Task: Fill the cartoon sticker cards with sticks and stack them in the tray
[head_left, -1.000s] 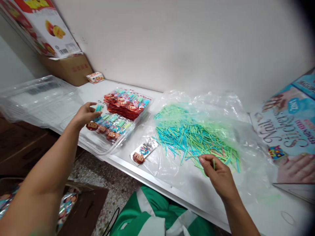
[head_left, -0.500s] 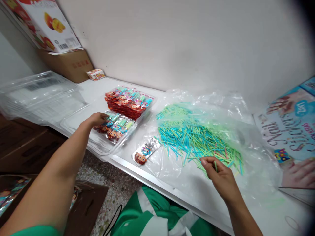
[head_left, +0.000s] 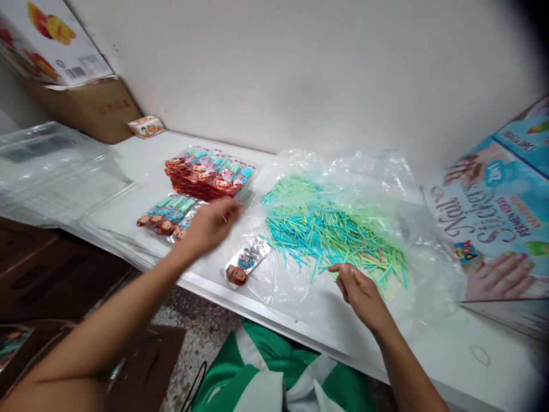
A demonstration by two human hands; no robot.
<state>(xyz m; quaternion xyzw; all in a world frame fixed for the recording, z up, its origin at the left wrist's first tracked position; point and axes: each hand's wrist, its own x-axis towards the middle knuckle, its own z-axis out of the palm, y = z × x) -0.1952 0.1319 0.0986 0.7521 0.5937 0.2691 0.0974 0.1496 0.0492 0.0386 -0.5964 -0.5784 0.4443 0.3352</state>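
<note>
My left hand (head_left: 217, 225) is in the air over the right edge of a clear plastic tray (head_left: 100, 220). Motion smears its fingers, and I cannot see anything in them. Behind it lie flat printed packets (head_left: 165, 214) with a cartoon head and coloured sticks. A taller stack of red packets (head_left: 206, 171) fills the tray's back. One single packet (head_left: 244, 263) rests on the table between my hands. My right hand (head_left: 358, 292) is at the near edge of a heap of thin green and blue sticks (head_left: 330, 234), its fingers pinched, seemingly on a green stick.
Clear plastic film (head_left: 433, 274) lies under and partly over the heap. A nail sticker box (head_left: 501, 223) stands at the right. Clear trays (head_left: 47, 154), a cardboard box (head_left: 94, 109) and a small carton (head_left: 146, 126) are on the left. Brown boxes (head_left: 38, 269) sit below the table.
My left hand has moved right, off the packets in the tray. My right hand has shifted slightly left along the heap. The view has turned a little to the right.
</note>
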